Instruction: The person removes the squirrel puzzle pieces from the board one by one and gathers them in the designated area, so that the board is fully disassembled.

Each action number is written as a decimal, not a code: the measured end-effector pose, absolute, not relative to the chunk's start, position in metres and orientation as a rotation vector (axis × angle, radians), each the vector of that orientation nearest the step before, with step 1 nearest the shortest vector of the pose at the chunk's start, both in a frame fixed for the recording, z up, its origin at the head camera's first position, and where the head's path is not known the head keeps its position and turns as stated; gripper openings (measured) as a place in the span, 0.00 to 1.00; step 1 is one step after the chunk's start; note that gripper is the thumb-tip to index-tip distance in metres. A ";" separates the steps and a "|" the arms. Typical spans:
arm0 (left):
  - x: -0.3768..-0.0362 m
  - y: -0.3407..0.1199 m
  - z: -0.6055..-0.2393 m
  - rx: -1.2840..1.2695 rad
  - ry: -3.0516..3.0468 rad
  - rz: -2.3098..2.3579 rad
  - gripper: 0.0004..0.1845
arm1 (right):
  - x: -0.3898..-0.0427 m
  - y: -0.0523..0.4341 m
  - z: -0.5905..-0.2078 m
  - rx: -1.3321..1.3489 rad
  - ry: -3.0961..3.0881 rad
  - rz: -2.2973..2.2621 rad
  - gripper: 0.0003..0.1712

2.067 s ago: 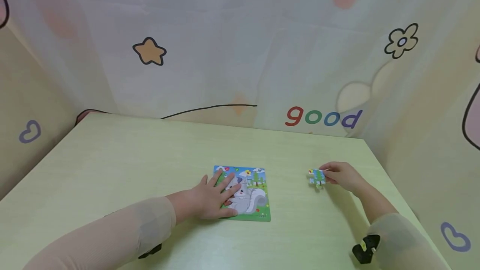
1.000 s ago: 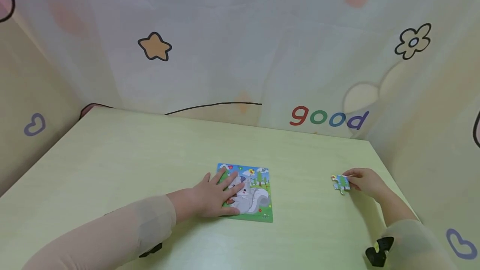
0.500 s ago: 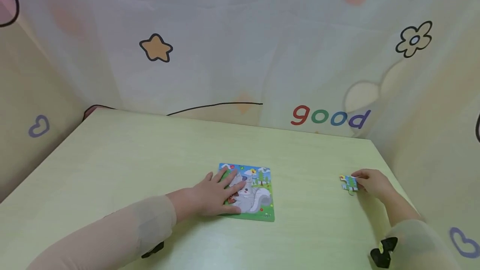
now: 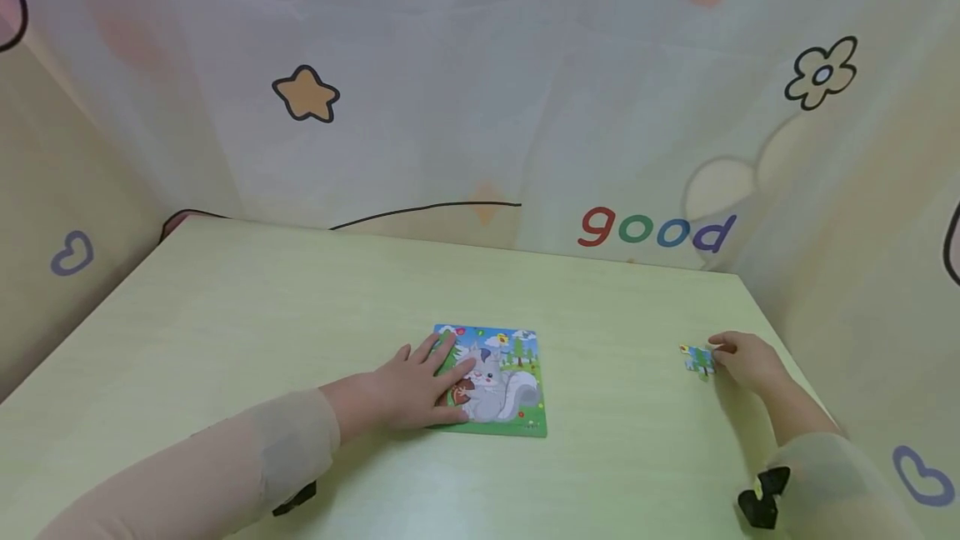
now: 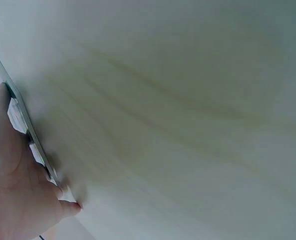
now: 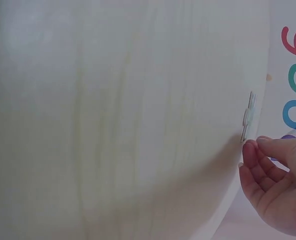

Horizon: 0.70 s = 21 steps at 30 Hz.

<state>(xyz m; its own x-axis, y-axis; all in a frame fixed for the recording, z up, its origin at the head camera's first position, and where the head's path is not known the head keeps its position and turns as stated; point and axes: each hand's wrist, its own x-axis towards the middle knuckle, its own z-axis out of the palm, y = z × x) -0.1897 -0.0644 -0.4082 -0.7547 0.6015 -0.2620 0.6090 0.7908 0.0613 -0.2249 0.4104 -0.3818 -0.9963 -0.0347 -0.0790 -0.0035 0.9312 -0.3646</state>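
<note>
A square picture puzzle (image 4: 506, 402) with a grey squirrel lies on the table at centre. My left hand (image 4: 412, 386) rests on its left side, fingers spread straight and covering part of the picture. In the left wrist view, the puzzle's edge (image 5: 25, 112) shows beside the palm. Toward the right side of the table lies a small puzzle piece (image 4: 699, 361) with a tree and sky on it, perhaps several joined. My right hand (image 4: 753, 365) is at its right edge, thumb and index finger slightly parted; in the right wrist view, the fingertips (image 6: 248, 146) are at the piece's end.
The pale table (image 4: 315, 298) meets a printed cloth backdrop (image 4: 420, 107) at its back and sides. Dark wrist camera mounts (image 4: 763, 497) sit at both sleeves.
My right hand carried the puzzle piece rightward from nearer the centre, and its fingers have now parted from it. The left hand has drawn slightly left across the squirrel puzzle, showing more of the picture.
</note>
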 end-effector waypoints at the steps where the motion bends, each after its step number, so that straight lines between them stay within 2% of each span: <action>1: -0.190 -0.064 -0.408 0.932 2.710 -0.044 0.41 | -0.225 0.410 -0.382 -0.036 3.014 -0.567 0.17; 8: -0.191 -0.062 -0.408 0.920 2.703 -0.083 0.42 | -0.225 0.393 -0.384 -0.071 3.058 -0.685 0.17; 21: -0.189 -0.061 -0.405 0.925 2.701 -0.080 0.42 | -0.231 0.312 -0.386 -0.119 2.744 -1.148 0.19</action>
<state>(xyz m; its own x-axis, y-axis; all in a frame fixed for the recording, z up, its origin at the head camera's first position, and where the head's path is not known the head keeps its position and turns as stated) -0.1888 -0.0607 -0.4052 -0.7539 0.5922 -0.2845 0.6080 0.7930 0.0396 -0.2309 0.3118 -0.3861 -0.9833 -0.1365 -0.1202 -0.0103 0.7015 -0.7126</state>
